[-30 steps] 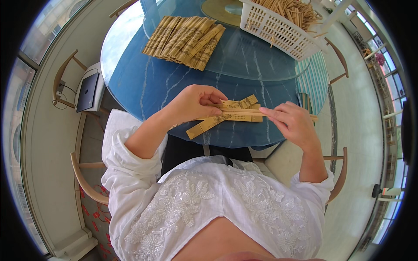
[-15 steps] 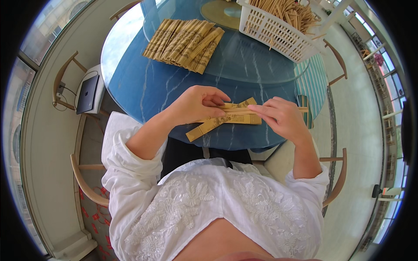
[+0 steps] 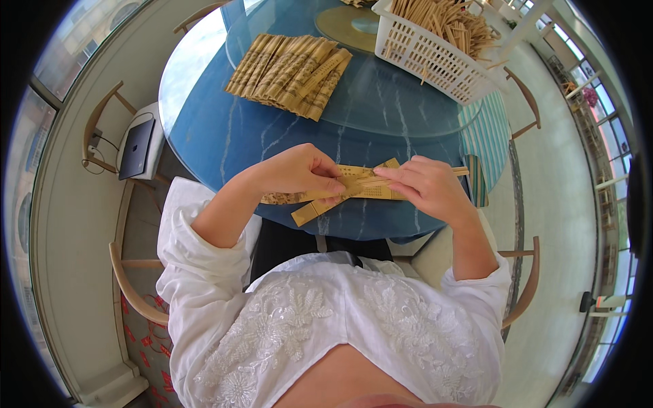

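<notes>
One round blue bench point(image 3: 204, 115) is before you. Near its far-right edge stands a white slatted basket point(image 3: 430, 56) of loose wooden chopsticks point(image 3: 445, 27); towards its far-left edge lies an overlapping stack of gold printed paper sleeves point(image 3: 289, 75). Just inside the near edge, your left hand point(image 3: 299, 173) is closed, thumb against fingers, on a gold chopstick sleeve point(image 3: 352, 182), above two crossed sleeves point(image 3: 309, 214). Your right hand point(image 3: 433, 187), nearly closed, pinches a pair of wooden chopsticks point(image 3: 460, 171), inner ends at that held sleeve.
</notes>
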Demonstrator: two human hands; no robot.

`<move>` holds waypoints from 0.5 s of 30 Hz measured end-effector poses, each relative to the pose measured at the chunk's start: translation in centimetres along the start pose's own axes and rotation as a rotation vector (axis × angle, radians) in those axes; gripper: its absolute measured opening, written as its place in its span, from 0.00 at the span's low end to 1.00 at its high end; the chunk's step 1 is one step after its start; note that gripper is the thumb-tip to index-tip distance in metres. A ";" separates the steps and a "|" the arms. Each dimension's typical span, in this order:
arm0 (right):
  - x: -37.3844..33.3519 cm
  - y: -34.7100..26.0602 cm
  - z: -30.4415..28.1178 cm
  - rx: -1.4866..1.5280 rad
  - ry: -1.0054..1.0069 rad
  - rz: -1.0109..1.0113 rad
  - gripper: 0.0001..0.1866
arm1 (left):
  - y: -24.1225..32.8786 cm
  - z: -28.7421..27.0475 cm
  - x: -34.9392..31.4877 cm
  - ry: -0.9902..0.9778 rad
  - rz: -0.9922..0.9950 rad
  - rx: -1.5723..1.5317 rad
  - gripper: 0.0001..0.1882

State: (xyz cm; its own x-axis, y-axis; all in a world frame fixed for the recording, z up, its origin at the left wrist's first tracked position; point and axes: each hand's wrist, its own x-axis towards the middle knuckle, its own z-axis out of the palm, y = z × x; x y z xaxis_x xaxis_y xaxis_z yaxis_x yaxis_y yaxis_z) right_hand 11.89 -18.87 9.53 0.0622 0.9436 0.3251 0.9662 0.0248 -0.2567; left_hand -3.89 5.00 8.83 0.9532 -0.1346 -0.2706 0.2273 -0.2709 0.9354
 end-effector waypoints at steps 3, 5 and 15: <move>0.9 -1.3 -1.1 0.056 -0.054 0.157 0.18 | -0.8 0.0 0.1 0.038 -0.014 0.005 0.14; 0.1 -0.2 -1.6 0.072 0.126 0.215 0.17 | -1.3 -0.3 -0.2 0.072 -0.034 -0.029 0.14; -3.3 3.9 2.5 0.584 0.848 0.641 0.15 | -3.0 -0.2 -0.1 0.083 -0.061 -0.274 0.16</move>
State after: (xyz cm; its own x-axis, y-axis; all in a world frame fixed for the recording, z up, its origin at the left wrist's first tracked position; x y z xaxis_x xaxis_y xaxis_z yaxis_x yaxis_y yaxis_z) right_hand 14.85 -21.05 5.12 0.8432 0.3290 0.4251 0.4551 -0.0160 -0.8903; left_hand -4.58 6.02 6.10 0.9468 -0.0443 -0.3187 0.3187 -0.0074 0.9478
